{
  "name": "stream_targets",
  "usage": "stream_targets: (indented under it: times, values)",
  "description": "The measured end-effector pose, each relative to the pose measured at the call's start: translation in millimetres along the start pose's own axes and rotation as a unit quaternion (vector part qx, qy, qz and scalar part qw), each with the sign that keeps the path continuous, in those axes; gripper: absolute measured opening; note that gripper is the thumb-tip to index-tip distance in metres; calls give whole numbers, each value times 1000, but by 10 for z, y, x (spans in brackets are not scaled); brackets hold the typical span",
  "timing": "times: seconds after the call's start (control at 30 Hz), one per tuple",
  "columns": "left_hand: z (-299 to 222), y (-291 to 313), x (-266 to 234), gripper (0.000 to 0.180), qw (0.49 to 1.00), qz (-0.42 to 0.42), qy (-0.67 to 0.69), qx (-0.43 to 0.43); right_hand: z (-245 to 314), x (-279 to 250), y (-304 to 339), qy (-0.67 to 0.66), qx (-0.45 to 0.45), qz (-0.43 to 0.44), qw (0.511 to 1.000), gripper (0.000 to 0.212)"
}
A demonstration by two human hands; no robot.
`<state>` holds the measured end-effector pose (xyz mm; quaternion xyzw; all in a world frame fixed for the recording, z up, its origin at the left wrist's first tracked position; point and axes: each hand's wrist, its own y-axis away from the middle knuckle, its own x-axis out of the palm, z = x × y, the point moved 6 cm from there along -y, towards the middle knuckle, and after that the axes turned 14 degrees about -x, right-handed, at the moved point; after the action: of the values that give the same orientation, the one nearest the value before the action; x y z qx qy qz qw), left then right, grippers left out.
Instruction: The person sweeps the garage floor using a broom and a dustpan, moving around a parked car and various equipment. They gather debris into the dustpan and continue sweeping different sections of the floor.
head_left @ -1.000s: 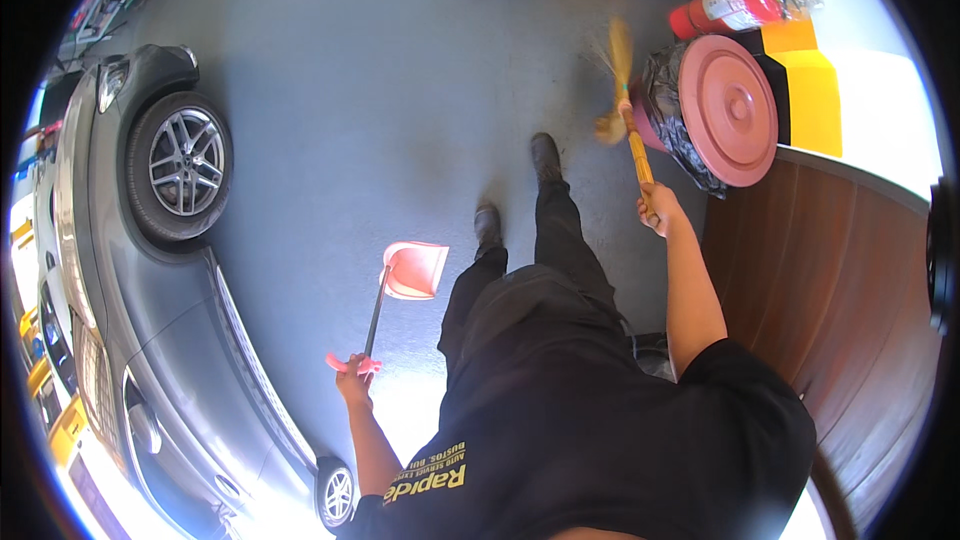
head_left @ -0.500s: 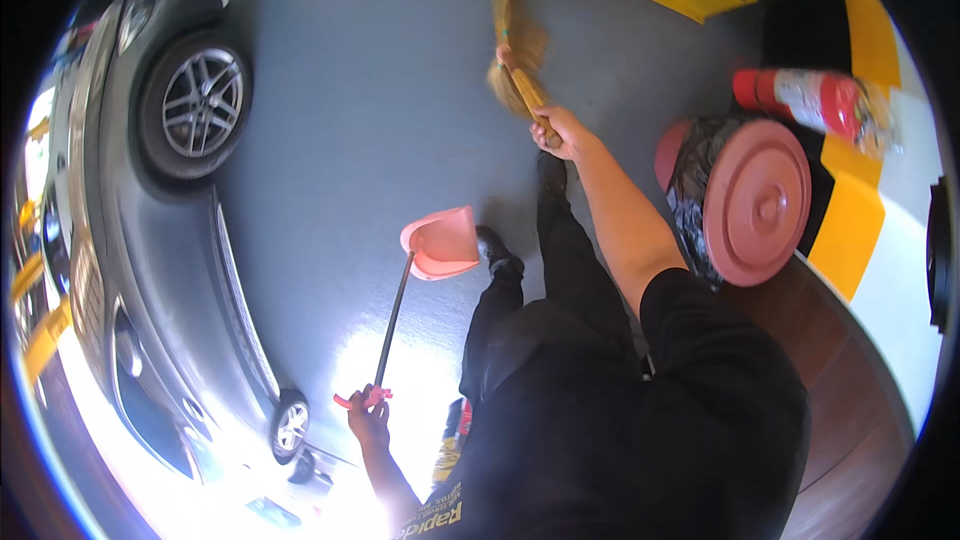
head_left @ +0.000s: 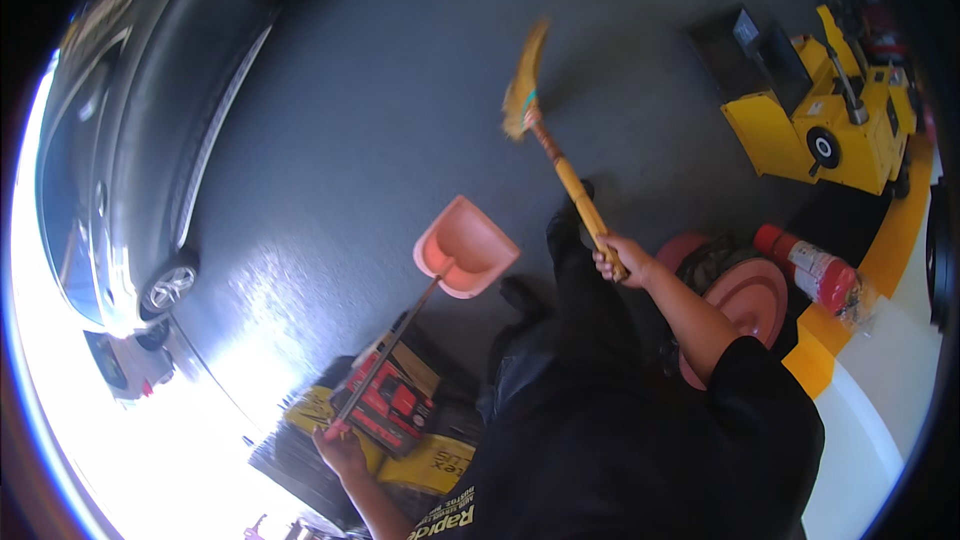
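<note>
My left hand (head_left: 343, 453) is closed round the end of a long-handled pink dustpan (head_left: 468, 245). Its scoop hangs just ahead of my feet, over the grey floor; I cannot tell whether it touches. In my right hand (head_left: 628, 262) is the bamboo-coloured handle of a soft straw broom (head_left: 530, 90), gripped near its end. The broom's curved bristles point away from me over the floor, beyond the dustpan and slightly to its right. Broom and scoop are apart.
A dark grey car (head_left: 150, 110) stands along the left. Stacked boxes (head_left: 400, 410) lie beside my left arm. To the right are a lidded pink bin (head_left: 745, 300), a red fire extinguisher (head_left: 815, 265) and a yellow wheeled machine (head_left: 840, 130). The grey floor (head_left: 380, 90) stretches ahead.
My view has turned, bringing the boxes and more of the yellow machine into sight. The broom has swung out straighter, and the dustpan has tilted with its scoop toward the right. Both remain held.
</note>
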<state>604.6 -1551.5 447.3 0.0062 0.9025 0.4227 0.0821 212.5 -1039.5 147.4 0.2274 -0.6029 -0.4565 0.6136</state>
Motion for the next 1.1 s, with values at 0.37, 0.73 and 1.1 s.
stream_targets:
  times: [0.37, 0.73, 1.1]
  values:
    - [710, 756, -2146, 27, 995, 54, 86, 22, -2762, 941, -287, 322, 309, 116, 887, 21]
    - [1175, 1050, -3219, 21, 974, -90, 206, 27, -3744, 1220, -1414, 419, 226, -11, 879, 14]
    - [1582, 744, -2296, 42, 965, -132, 221, -44, -242, 1244, -2031, 414, 10, -124, 902, 16]
